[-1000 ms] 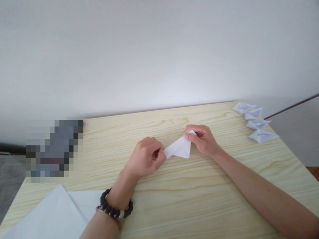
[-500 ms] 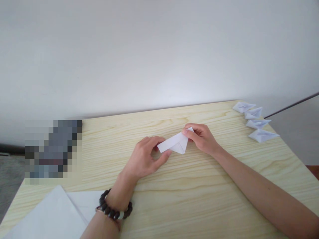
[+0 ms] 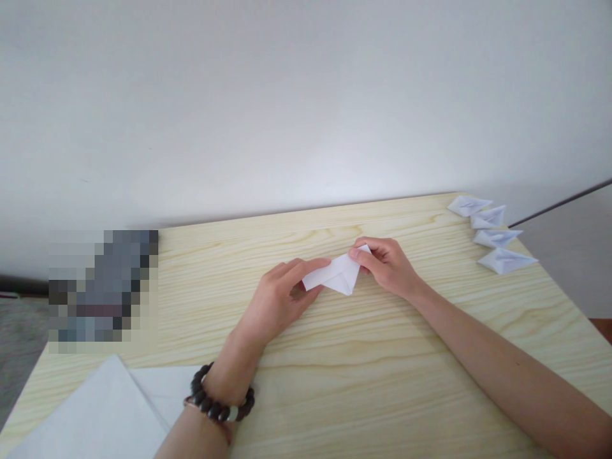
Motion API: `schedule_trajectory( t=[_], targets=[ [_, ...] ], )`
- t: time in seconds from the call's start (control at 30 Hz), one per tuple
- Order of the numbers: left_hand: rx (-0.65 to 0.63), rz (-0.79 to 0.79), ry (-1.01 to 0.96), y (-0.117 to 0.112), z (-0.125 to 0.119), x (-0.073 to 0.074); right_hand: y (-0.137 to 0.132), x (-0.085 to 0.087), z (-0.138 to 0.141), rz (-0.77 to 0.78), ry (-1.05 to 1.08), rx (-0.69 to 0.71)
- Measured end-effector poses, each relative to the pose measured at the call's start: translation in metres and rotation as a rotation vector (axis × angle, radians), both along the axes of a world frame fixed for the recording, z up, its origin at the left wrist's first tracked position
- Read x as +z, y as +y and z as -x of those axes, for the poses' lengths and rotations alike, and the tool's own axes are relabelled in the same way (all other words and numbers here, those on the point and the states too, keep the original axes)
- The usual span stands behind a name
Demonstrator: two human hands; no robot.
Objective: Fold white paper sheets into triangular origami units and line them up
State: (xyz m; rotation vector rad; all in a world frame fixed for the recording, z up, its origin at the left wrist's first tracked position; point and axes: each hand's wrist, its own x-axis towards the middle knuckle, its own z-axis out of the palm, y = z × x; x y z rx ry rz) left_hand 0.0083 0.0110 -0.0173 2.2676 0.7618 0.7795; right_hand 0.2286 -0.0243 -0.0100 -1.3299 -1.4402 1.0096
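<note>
A small piece of folded white paper (image 3: pixel 337 273) is held between my two hands above the table, its point facing down toward me. My right hand (image 3: pixel 385 262) pinches the paper's upper right corner, thumb on the near face. At the left end my left hand (image 3: pixel 284 293) has its index finger along the upper edge and its thumb partly behind the lower edge. A dark beaded bracelet (image 3: pixel 210 401) circles my left wrist.
Several folded paper boats (image 3: pixel 507 260) stand in a row at the table's (image 3: pixel 382 382) right rear edge. White paper sheets (image 3: pixel 95 414) lie at the front left. A blurred-out dark object (image 3: pixel 108 280) lies at the far left. A wall (image 3: pixel 287 115) runs behind.
My left index finger has moved right along the paper's upper edge, and the left thumb has slid partly behind it. My right hand keeps its pinch on the corner.
</note>
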Motion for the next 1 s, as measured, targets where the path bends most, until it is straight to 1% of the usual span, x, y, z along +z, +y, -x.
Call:
schedule_trajectory(
  t=[0.23, 0.37, 0.53, 0.67, 0.77, 0.9, 1.0],
  targets=[
    [0.013, -0.027, 0.024, 0.0, 0.001, 0.003, -0.001, 0.0, -0.001, -0.001, -0.022, 0.009],
    [-0.002, -0.056, 0.017, 0.001, 0.002, 0.005, -0.001, -0.001, -0.002, -0.044, -0.031, 0.043],
    [-0.026, -0.015, -0.045, 0.001, 0.0, 0.006, -0.001, -0.002, -0.002, -0.049, -0.029, 0.031],
    [-0.032, 0.008, -0.02, -0.001, 0.0, 0.01, -0.002, -0.002, 0.0, -0.051, -0.039, 0.014],
    [-0.024, 0.015, 0.025, -0.002, 0.0, 0.012, -0.002, -0.003, 0.0, -0.096, -0.098, 0.011],
    [0.031, 0.044, 0.035, -0.001, -0.001, 0.011, -0.002, -0.003, 0.002, -0.194, -0.18, 0.064],
    [0.008, 0.039, 0.05, 0.0, -0.001, 0.009, -0.002, -0.003, 0.004, -0.265, -0.239, 0.108]
  ],
)
